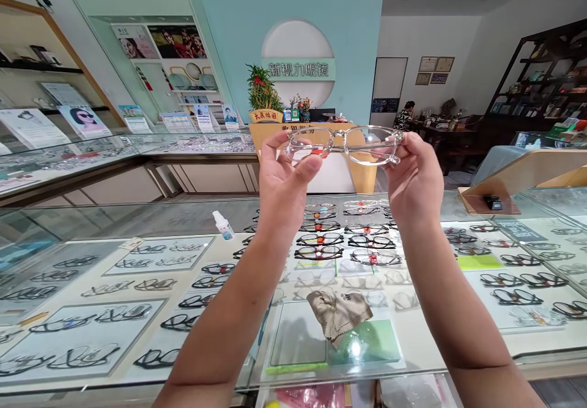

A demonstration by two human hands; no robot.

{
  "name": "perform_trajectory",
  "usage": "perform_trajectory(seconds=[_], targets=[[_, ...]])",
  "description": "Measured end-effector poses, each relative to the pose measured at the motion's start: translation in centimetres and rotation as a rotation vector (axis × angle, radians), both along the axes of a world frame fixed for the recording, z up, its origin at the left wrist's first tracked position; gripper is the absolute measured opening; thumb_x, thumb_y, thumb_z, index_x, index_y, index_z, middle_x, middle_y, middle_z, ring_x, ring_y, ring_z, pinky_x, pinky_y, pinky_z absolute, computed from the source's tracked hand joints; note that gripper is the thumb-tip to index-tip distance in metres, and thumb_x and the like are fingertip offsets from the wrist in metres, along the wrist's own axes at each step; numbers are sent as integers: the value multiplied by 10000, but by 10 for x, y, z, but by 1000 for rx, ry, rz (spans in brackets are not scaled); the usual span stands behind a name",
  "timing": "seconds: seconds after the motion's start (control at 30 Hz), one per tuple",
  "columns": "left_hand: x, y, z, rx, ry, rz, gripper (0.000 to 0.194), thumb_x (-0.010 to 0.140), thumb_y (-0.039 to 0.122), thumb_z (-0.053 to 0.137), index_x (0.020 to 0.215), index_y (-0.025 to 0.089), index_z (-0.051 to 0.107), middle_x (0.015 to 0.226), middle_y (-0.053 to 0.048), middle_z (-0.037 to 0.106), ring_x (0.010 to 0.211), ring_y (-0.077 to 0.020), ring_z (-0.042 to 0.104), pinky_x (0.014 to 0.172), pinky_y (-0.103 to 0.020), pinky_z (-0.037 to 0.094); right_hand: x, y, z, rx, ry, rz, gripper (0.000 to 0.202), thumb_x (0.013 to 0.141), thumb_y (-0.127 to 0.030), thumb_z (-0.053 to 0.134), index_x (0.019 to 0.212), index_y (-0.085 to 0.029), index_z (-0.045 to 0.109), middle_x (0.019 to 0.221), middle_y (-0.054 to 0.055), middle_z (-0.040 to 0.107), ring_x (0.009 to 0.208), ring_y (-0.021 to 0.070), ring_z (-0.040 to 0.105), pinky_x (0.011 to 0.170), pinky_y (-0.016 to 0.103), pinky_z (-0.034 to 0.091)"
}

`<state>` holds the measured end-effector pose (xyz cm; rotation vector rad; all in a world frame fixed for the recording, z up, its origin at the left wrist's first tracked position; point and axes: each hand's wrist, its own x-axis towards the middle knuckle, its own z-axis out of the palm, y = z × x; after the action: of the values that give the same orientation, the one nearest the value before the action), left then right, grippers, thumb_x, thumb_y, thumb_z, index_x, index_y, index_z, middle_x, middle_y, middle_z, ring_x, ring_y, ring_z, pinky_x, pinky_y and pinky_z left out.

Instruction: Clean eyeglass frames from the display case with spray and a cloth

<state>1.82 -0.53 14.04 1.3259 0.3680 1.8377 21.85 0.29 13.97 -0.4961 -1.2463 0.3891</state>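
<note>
A pair of clear-framed eyeglasses [340, 136] is held up in front of me, well above the glass counter. My left hand [287, 175] grips its left side, with the thumb near the lower rim of the left lens. On the other side, my right hand [416, 178] pinches the frame near its right hinge. Some fingers of both hands are hidden behind the frame or the palms. Below, a crumpled beige cleaning cloth [338, 313] lies on the countertop, and a small white spray bottle [223, 226] stands to the left of my forearm.
The glass display counter [257, 378] holds rows of eyeglasses [320, 238] under its top. A wooden stand [523, 181] rises at the right. Beyond are a reception desk [362, 178] with a potted plant [263, 90], another display case [202, 145], and a seated person [404, 116].
</note>
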Motion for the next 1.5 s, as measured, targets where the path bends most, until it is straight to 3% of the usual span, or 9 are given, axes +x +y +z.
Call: perform_trajectory(seconds=[0.23,0.43,0.87,1.07,1.17,1.23,1.37,1.43,1.5], targets=[[-2,0,4,-325,75,-444,688,830,788,827,1221,237,697,1080,-91,779,1147,-296,796,825,-376,659,-14,-18,4,87,-279,34,219,934,-484,809,1115,-360,819,1274,24,811,1291,277,729,1089,520,602],[-1,6,0,-395,129,-548,650,861,768,806,1191,215,723,1024,-99,801,1044,-297,819,805,-383,692,-18,-25,4,139,-379,20,167,890,-456,898,1047,-408,863,1272,-2,826,1333,303,709,1203,623,536],[0,7,1,-593,212,-658,657,867,839,759,1029,202,739,935,-84,793,848,-238,796,698,-339,645,-17,-27,2,134,-398,-66,78,956,-393,814,1003,-420,870,1240,-26,830,1315,309,714,1194,641,545],[2,13,-7,-596,233,-726,729,808,849,795,1145,207,724,1061,-129,791,1037,-314,797,798,-378,637,-17,-24,0,134,-404,-104,99,1010,-409,772,1016,-406,871,1236,-13,823,1334,316,709,1175,628,558],[7,12,-9,-640,213,-681,798,773,820,844,1250,201,684,1172,-159,759,1164,-348,757,855,-379,609,-15,-20,0,159,-408,-134,165,1045,-463,732,1058,-369,868,1219,11,814,1331,317,710,1170,618,556],[9,13,-10,-656,136,-533,795,764,763,881,1279,202,650,1219,-167,731,1212,-344,729,889,-373,586,-11,-15,2,161,-418,-133,182,1047,-470,736,1060,-345,867,1198,22,810,1288,305,724,1162,591,559],[0,22,-7,-528,-115,-117,368,854,479,817,1082,250,639,1165,-98,732,1196,-262,719,896,-323,565,12,2,2,75,-533,-132,149,1000,-442,803,999,-309,870,1133,32,796,1174,277,738,1127,524,559],[-11,28,-4,-466,-223,-66,136,864,299,713,946,259,612,1094,-61,745,1133,-213,730,834,-282,557,27,17,-4,-23,-677,-138,137,954,-409,846,961,-274,869,1120,44,792,1128,275,736,1095,498,558],[-23,34,1,-444,-238,-85,96,830,202,657,847,261,583,966,-42,735,1021,-190,738,739,-262,535,40,35,-15,-160,-853,-147,110,910,-349,866,911,-239,866,1107,53,796,1061,266,734,1039,463,564]])
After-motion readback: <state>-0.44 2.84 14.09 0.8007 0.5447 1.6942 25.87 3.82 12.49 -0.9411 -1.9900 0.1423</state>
